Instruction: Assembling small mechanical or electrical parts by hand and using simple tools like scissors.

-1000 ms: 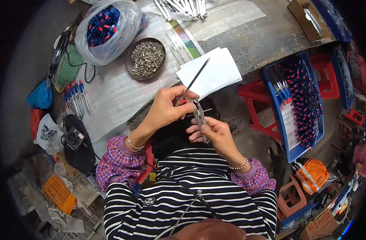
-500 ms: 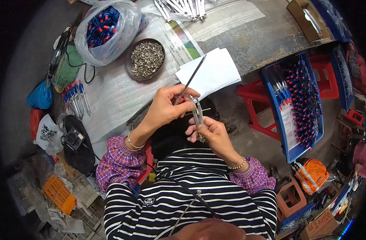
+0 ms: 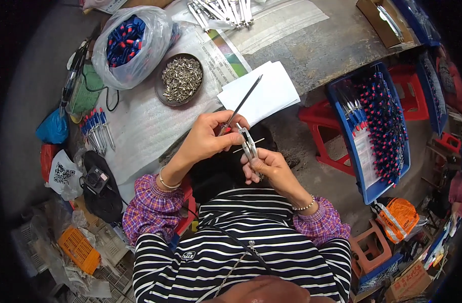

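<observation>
My left hand (image 3: 211,135) is closed around a screwdriver (image 3: 247,99) with a long dark shaft, its tip pointing up and to the right over white paper. Most of the handle is hidden in the fingers; a reddish part shows. Thumb and fingertips of this hand also meet the upper end of a silver two-armed metal tool (image 3: 248,145). Its lower part is pinched by my right hand (image 3: 267,165), thumb on top and fingers curled beneath. Between the arms a narrow dark gap shows. A thin pale rod (image 3: 256,143) appears to cross behind the tool.
On the bench stand a bowl of small metal pins (image 3: 182,80) and a clear bag of blue-and-red parts (image 3: 125,81). White sheets (image 3: 274,91) lie near my hands. A blue crate (image 3: 372,194) of blue-and-red pieces sits right, beside a red stool (image 3: 326,134).
The silver tool has tilted and now shows the gap between its arms. My right hand has shifted slightly lower along it. The screwdriver stays in my left hand.
</observation>
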Demonstrator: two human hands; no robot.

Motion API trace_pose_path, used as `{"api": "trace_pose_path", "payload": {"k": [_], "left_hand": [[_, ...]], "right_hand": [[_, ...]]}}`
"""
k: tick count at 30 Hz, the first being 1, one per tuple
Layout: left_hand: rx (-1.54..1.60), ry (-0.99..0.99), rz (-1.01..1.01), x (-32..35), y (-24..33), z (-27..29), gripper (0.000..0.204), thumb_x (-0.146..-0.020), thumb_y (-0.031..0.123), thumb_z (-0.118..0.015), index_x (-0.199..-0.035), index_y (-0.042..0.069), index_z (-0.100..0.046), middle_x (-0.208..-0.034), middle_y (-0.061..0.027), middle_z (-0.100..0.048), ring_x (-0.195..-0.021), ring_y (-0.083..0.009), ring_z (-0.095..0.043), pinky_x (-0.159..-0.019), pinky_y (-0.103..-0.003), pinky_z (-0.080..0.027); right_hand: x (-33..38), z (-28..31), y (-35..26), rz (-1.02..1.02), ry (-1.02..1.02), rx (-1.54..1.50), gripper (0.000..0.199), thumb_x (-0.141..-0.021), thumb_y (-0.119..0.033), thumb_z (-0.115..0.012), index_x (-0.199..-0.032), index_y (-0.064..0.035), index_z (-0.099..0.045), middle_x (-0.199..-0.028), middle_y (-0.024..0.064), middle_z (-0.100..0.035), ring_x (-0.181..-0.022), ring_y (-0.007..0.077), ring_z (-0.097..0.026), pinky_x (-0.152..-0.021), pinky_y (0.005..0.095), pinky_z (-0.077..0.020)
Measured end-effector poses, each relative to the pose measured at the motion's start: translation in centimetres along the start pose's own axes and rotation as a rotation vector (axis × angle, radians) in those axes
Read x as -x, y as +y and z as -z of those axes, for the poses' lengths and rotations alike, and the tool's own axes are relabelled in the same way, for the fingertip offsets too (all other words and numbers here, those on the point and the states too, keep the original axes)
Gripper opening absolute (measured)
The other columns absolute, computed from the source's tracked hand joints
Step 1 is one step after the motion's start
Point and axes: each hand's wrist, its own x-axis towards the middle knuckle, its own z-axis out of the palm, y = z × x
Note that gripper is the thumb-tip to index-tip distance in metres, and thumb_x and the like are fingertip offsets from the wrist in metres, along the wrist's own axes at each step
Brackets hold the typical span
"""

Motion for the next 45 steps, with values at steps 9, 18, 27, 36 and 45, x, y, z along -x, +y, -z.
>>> {"api": "trace_pose_path", "payload": {"k": [9,18,27,36,45], "left_hand": [[0.000,-0.041,0.058,-0.3,0.7,0.0,0.022,-0.077,0.006,-0.069,-0.097,-0.001,-0.062,-0.068,0.0006,-0.057,-0.051,-0.0019,-0.049,-0.044,-0.015,-0.036],[-0.031,-0.057,-0.004,-0.4,0.1,-0.2,0.020,-0.077,0.006,-0.069,-0.095,0.001,-0.063,-0.065,0.0013,-0.057,-0.048,-0.0020,-0.049,-0.042,-0.016,-0.035],[0.102,0.290,-0.278,-1.1,1.7,-0.8,0.011,-0.082,0.001,-0.057,-0.093,0.000,-0.057,-0.079,-0.0051,-0.058,-0.054,-0.0050,-0.047,-0.050,-0.018,-0.039],[0.084,0.106,-0.378,-2.7,-0.3,-0.8,0.012,-0.094,0.005,-0.047,-0.104,0.001,-0.050,-0.101,-0.0071,-0.056,-0.092,-0.0100,-0.052,-0.082,-0.024,-0.042],[-0.005,0.135,-1.034,-1.0,4.6,-2.6,0.024,-0.081,-0.012,-0.048,-0.103,-0.001,-0.050,-0.094,-0.0150,-0.058,-0.085,-0.0255,-0.060,-0.082,-0.036,-0.047]], "right_hand": [[0.4,0.6,-0.5,-0.080,-0.070,-0.075,0.022,-0.094,-0.018,-0.048,-0.101,0.0022,-0.055,-0.074,0.0048,-0.056,-0.060,0.0079,-0.051,-0.065,0.0254,-0.0506],[0.3,0.0,-1.5,0.050,0.006,0.148,0.023,-0.095,-0.016,-0.048,-0.101,0.0035,-0.057,-0.076,0.0052,-0.061,-0.061,0.0075,-0.056,-0.058,0.0205,-0.0460],[0.4,1.4,-3.8,0.208,0.233,0.750,0.016,-0.092,-0.011,-0.048,-0.092,0.0031,-0.056,-0.065,0.0063,-0.057,-0.053,0.0138,-0.054,-0.050,0.0257,-0.0422],[-1.1,1.6,-3.8,0.432,0.384,1.388,0.011,-0.083,-0.003,-0.053,-0.083,0.0006,-0.043,-0.070,0.0215,-0.055,-0.065,0.0420,-0.054,-0.054,0.0472,-0.0433],[-1.3,1.5,-3.7,0.377,0.369,1.435,0.011,-0.081,-0.001,-0.053,-0.082,0.0002,-0.042,-0.068,0.0215,-0.056,-0.063,0.0411,-0.056,-0.054,0.0483,-0.0451]]}}
